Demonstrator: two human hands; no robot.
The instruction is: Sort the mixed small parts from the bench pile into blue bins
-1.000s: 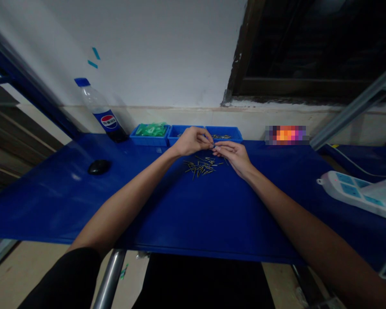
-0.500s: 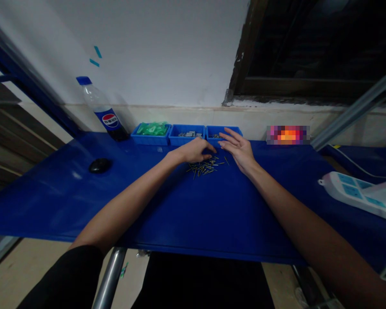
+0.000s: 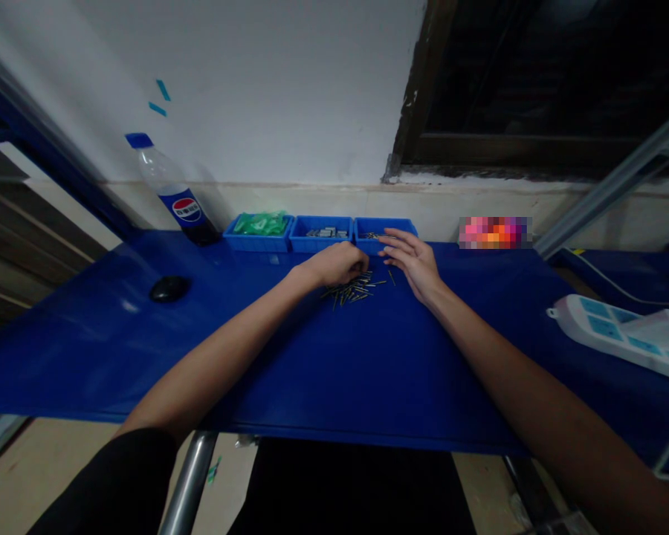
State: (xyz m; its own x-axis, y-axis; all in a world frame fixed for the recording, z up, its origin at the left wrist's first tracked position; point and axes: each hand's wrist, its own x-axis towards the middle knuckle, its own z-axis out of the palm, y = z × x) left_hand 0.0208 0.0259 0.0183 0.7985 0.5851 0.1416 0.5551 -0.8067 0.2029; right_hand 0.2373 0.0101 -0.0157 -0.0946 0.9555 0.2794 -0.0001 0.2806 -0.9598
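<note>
A loose pile of thin, dark metal pins that look like small drill bits (image 3: 348,293) lies on the blue table (image 3: 334,364). Over the pile's far edge is my left hand (image 3: 340,263), its fingers curled together; whatever is between the fingertips is too small to make out. To the right, my right hand (image 3: 415,266) is held with fingers apart and nothing in it, close in front of the right blue bin (image 3: 387,224). One single pin (image 3: 391,277) lies apart from the pile, beside that hand. Small metal pieces show inside the right bin, partly hidden by the hand.
Along the wall stand a middle blue bin (image 3: 322,243) of silvery pieces and a left blue bin (image 3: 258,244) of green plastic packets. A cola bottle (image 3: 183,208) and black mouse (image 3: 169,288) are at left. A white power strip (image 3: 618,334) lies at right.
My left hand's fingers have closed over the pile, where thumb and forefinger were apart before. My right hand has stayed nearly in place, fingers slightly lower. The view has shifted a little.
</note>
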